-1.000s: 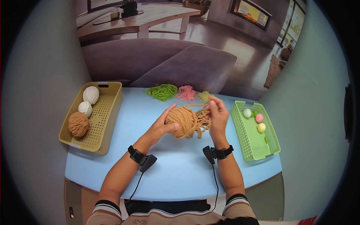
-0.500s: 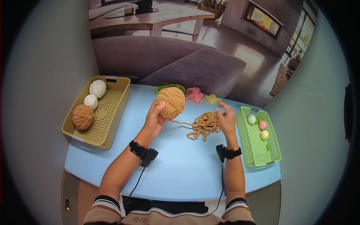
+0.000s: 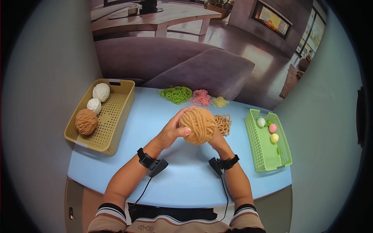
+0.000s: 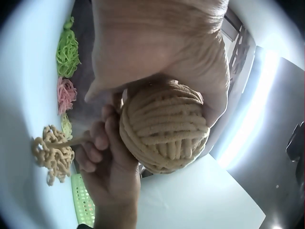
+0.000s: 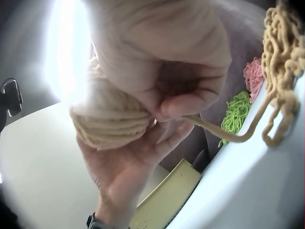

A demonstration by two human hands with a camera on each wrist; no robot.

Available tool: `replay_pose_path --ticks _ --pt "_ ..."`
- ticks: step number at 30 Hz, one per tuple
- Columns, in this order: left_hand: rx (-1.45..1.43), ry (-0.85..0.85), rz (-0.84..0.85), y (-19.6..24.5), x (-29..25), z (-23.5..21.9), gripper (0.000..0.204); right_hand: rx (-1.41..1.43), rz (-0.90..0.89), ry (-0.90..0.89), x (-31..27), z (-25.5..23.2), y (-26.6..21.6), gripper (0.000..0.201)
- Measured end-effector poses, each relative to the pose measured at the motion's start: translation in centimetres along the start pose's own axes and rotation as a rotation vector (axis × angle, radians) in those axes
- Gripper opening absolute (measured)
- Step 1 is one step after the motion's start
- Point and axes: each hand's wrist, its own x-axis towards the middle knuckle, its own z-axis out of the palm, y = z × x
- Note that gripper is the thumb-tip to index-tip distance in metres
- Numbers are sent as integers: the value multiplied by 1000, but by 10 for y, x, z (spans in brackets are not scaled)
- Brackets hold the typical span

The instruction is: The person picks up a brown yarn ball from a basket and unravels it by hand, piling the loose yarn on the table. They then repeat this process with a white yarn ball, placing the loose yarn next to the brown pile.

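Note:
A light-brown yarn ball (image 3: 199, 126) is held up over the table in my left hand (image 3: 171, 133), thumb on its near side and fingers round the back. Most of my right hand (image 3: 218, 142) is hidden behind the ball in the head view. In the right wrist view, its thumb and finger pinch the yarn strand (image 5: 224, 134) right beside the ball. That strand leads down to a loose heap of the same brown yarn (image 3: 224, 125) on the table. The left wrist view shows the right fingers curled round the strand (image 4: 74, 141).
To the left, a tan basket (image 3: 112, 128) holds two white yarn balls and a darker brown one (image 3: 86, 121). Green (image 3: 176, 94), pink (image 3: 201, 98) and yellow (image 3: 220, 101) yarn heaps lie along the back. A green basket (image 3: 252, 143) with small coloured balls stands right.
The left hand first lifted the ball up and left, then brought it back down toward the middle. My right hand moved out rightward from the heap, then in behind the ball.

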Motion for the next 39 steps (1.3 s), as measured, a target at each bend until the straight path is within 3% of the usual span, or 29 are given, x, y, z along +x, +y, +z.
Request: replay_pose_path --ticks 5,8,11,14,17,20,23,24,27,29,31,33,36,39 --pt "267 -110 -49 -4 1 -4 105 243 -9 93 7 -12 -1 19" --pt "407 14 126 -6 1 2 108 327 -110 249 9 -4 7 19" --pt "425 -19 31 0 2 -3 107 192 -152 396 10 -11 -5 19" --pt "418 136 -26 -15 4 -20 95 253 -280 519 4 -21 -29 19" --pt "174 395 -54 -20 7 -37 77 299 -355 652 3 -41 -39 17" --pt "-55 521 -54 -12 6 -52 66 234 -340 710 7 -70 -28 18" --pt "-172 501 8 -10 6 -64 60 -38 -115 652 14 -102 -6 24" --pt "-186 495 25 -10 6 -64 61 -266 -41 677 15 -105 1 34" --pt "-226 456 65 -9 8 -55 63 -599 -307 642 27 -101 36 41" --pt "-253 416 78 -9 9 -45 64 -275 -94 362 17 -56 1 44" --pt "-243 344 77 -8 9 -36 68 -263 134 53 7 -17 -21 50" --pt "-226 262 76 -5 8 -24 69 -229 104 -86 -4 17 -31 47" --pt "-177 139 66 0 1 -8 71 -131 57 -181 -6 32 -24 34" --pt "-84 41 29 3 -1 -5 81 -22 95 -74 -4 18 -21 20"
